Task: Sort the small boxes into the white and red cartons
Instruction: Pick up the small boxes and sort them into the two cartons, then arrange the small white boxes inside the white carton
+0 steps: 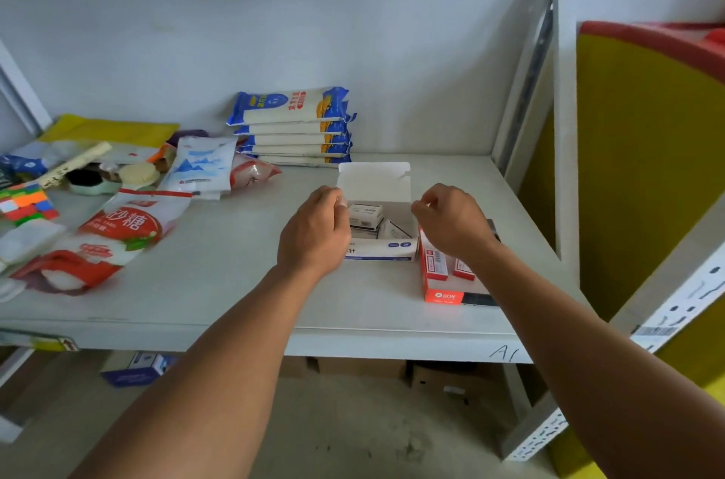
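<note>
White card makes up the white carton (378,249), which sits open near the middle of the grey surface (219,282). Its lid (373,180) stands up at the back, at 12 o'clock. Inside lie a few small white boxes (365,215), some flat and some tipped.

The left hand (316,229) is at the carton's 9 o'clock side. Its fingers curl in by the carton's left wall and lid edge, and I cannot tell if they pinch it or only touch it. The hand hides that side of the carton.

The right hand (451,221) is at 3 o'clock from the carton, just above the red carton (443,284). Its fingers are bent and close together near the lid's right edge. I cannot tell if it holds anything. It covers the back part of the red carton.

The red carton sits right beside the white one and is open too. Small red boxes (435,263) stand inside it.

At 12 o'clock, against the wall, is a stack of blue and white noodle packs (292,125). At 9 o'clock lie red and white sugar bags (129,227), a white bag with blue hills (202,166), a colourful cube puzzle (27,204) and a yellow bag (110,129). These are well apart from both cartons.
</note>
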A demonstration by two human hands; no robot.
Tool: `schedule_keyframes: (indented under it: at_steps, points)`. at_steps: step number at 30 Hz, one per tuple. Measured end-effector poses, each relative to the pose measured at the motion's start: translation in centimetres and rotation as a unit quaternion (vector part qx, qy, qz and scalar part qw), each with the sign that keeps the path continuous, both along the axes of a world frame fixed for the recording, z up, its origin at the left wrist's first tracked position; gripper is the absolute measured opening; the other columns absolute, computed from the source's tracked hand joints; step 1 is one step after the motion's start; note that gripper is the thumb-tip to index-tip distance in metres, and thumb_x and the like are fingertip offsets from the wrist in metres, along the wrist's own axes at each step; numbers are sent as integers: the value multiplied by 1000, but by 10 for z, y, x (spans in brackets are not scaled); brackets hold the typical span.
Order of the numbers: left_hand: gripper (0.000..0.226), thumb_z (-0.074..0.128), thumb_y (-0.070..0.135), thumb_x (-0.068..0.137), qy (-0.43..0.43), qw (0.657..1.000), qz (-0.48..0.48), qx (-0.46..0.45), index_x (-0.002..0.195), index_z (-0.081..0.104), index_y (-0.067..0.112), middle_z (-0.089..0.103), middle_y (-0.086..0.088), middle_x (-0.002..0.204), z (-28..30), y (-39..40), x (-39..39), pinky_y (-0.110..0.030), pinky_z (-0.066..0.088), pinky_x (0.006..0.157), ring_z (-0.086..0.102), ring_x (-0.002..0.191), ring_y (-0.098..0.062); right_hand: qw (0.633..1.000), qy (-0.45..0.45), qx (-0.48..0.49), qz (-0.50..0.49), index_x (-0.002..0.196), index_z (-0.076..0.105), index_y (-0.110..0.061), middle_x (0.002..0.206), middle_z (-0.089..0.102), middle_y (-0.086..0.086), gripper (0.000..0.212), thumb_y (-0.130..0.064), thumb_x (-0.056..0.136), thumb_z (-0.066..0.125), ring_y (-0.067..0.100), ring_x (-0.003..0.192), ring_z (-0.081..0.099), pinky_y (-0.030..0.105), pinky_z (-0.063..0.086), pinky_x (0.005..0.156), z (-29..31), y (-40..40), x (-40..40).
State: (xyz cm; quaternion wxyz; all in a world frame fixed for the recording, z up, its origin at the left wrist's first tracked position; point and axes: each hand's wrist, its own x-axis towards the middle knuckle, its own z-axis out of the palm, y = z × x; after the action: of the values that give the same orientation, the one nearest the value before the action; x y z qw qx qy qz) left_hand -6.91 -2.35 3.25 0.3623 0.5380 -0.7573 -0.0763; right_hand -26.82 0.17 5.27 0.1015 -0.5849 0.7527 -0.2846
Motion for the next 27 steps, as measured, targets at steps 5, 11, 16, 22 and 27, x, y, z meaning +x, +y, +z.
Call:
schedule_keyframes:
  at_steps: [5,11,16,22,27]
  points:
    - [23,33,27,99,-10,1000,15,-4,102,52,15,58,-3,106,-3,-4,24,-31,37,70,53,89,-20,999,-11,29,40,115,62,-11,112,59,10,34,-29,88,53,27,91,62,44,55,82,1,-10,26]
    - [24,34,28,99,-11,999,44,12,106,53,15,59,-3,113,-10,-8,48,-30,37,74,55,98,-23,999,-7,28,27,117,61,-6,118,59,11,40,4,78,56,31,103,59,36,51,86,-10,-6,40]
    - [23,34,26,99,3,999,46,20,104,53,14,59,-3,112,-13,-8,49,-30,35,73,55,96,-22,998,27,14,53,116,61,-5,127,53,10,39,1,78,59,30,104,57,26,43,76,-10,-2,49]
    - [22,33,28,99,-10,998,51,33,101,50,15,58,-3,107,-15,-7,50,-26,34,65,47,84,-13,997,42,21,68,121,60,-9,128,49,8,44,-5,78,64,26,104,56,23,39,76,-12,0,48]
    - [21,33,29,99,0,999,43,31,98,50,16,58,-1,104,-17,-10,52,-28,40,64,56,88,-20,997,34,-36,65,121,59,-13,125,54,7,38,-23,85,62,27,108,54,33,51,83,-9,-5,52]
